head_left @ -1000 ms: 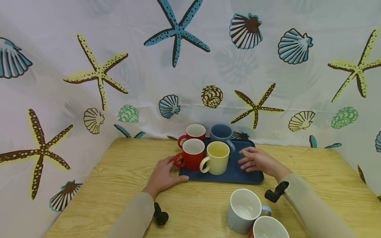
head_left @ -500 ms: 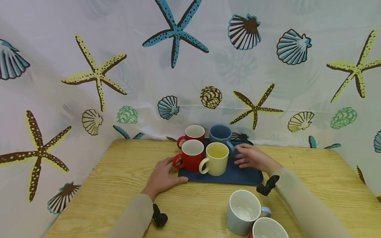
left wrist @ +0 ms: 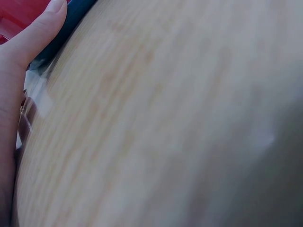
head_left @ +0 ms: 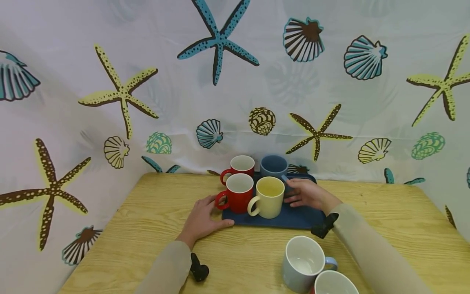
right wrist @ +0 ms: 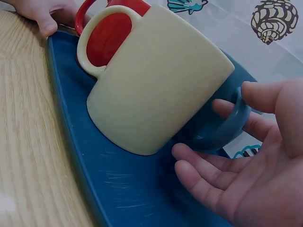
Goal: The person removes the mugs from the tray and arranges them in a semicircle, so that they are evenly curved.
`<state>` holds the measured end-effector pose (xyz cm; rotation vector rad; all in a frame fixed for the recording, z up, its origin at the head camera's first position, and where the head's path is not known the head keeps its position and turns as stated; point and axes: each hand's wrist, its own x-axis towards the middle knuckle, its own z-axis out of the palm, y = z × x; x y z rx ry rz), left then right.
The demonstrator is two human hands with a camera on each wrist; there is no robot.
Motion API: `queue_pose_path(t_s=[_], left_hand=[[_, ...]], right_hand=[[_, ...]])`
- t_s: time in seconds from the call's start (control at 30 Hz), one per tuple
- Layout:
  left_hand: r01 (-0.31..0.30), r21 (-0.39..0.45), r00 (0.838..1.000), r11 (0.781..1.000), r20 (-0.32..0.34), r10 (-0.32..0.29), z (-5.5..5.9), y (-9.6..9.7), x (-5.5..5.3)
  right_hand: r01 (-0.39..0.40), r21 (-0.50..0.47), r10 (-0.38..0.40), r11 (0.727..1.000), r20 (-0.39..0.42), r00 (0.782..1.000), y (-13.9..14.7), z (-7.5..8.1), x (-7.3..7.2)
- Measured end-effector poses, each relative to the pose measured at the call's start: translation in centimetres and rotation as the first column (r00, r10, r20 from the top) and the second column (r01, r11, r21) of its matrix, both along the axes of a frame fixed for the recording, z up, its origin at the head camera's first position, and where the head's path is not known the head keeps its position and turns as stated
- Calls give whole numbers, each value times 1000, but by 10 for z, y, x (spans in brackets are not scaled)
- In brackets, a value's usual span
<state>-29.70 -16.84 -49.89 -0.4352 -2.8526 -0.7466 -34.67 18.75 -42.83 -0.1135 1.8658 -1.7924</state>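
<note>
A blue tray [head_left: 297, 217] lies at the back of the table, bearing two red mugs, a cream-yellow mug [head_left: 271, 201] and a blue mug [head_left: 273, 165]. My right hand [head_left: 307, 193] holds the blue mug's handle [right wrist: 229, 127]; in the right wrist view a finger passes through it and the thumb is on top. My left hand [head_left: 201, 220] rests spread at the tray's front left corner, thumb along the front edge, other fingers beside the left edge. Just above it is the handle of the front red mug [head_left: 240, 200]. The rear red mug [head_left: 243, 164] is partly hidden.
In front of the tray, near my right forearm, stands a pale blue mug [head_left: 302, 263] with its handle to the right. Touching or close to it is a white-lined red mug [head_left: 335, 283], cut by the frame. A patterned curtain [head_left: 257, 94] hangs right behind the tray.
My right hand has moved left over the tray to the blue mug's handle and taken hold of it. My left hand and the mugs have stayed in place.
</note>
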Motion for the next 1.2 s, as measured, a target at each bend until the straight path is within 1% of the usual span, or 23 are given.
queue_pose_path(t_s=[0.33, 0.43, 0.7, 0.8, 0.93, 1.13, 1.2], left_hand=[[13, 7, 1000, 1000, -27, -13, -1, -1, -1], [18, 1, 999, 1000, -37, -18, -1, -1, -2], [22, -4, 999, 1000, -36, -23, 0, -1, 0], [22, -2, 999, 1000, -35, -22, -1, 0, 1], [23, -6, 999, 1000, -35, -23, -1, 1, 1], [23, -6, 999, 1000, -46, -23, -1, 0, 1], [20, -3, 999, 1000, -48, -21, -1, 0, 0]], right_hand=[[53, -53, -51, 997, 45, 998, -4, 2, -1], [56, -63, -53, 996, 45, 998, -4, 2, -1], [61, -61, -59, 996, 29, 998, -6, -1, -2], [92, -85, -89, 992, 38, 995, -3, -3, 0], [109, -122, -106, 986, 36, 994, 4, -4, 4], [75, -141, -71, 987, 33, 997, 13, -3, 9], [75, -147, -71, 986, 31, 997, 15, -3, 9]])
